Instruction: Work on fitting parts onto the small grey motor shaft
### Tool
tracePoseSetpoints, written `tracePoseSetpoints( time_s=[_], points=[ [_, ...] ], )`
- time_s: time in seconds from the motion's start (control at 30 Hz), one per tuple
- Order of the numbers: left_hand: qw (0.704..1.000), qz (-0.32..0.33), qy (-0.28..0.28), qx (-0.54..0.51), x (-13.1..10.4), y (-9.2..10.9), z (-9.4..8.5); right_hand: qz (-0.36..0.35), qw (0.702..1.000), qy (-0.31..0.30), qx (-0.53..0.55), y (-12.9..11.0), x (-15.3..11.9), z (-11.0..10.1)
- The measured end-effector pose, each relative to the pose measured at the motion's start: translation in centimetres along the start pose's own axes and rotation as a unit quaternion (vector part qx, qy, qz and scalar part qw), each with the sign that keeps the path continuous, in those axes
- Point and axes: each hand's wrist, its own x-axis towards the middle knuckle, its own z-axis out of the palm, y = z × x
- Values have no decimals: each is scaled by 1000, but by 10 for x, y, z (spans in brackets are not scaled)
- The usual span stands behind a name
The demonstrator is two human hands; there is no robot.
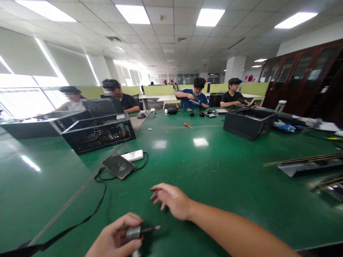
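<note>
Near the bottom of the view, my left hand (122,233) is wrapped round a small grey metal cylinder (133,232) with a thin dark shaft that points right and ends in a pale tip. My right hand (170,200) hovers over the green table (214,171), just above and right of that shaft, with its fingers apart and nothing in them. Beyond my hands lie a dark phone (118,166) and a white device (133,155) with a black cord beside them.
Open black computer cases stand at the left (99,137) and right (248,123). An orange screwdriver (188,125) lies mid-table. Metal strips (311,166) are at the right. A black strap (80,223) crosses the lower left. Several people sit along the far side.
</note>
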Motion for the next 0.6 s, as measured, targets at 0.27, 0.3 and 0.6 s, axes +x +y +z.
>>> tracePoseSetpoints(
  time_s=[0.27, 0.3, 0.6],
  points=[
    [990, 34, -118, -75, 103, 30, 113, -37, 986, 155, -53, -1, -44, -126],
    [990, 37, -116, -78, 113, 26, 119, -32, 984, 153, -81, -2, -45, -129],
    [990, 48, -115, -65, 131, -12, 121, 8, 954, 135, -266, -5, -46, -116]
  ],
)
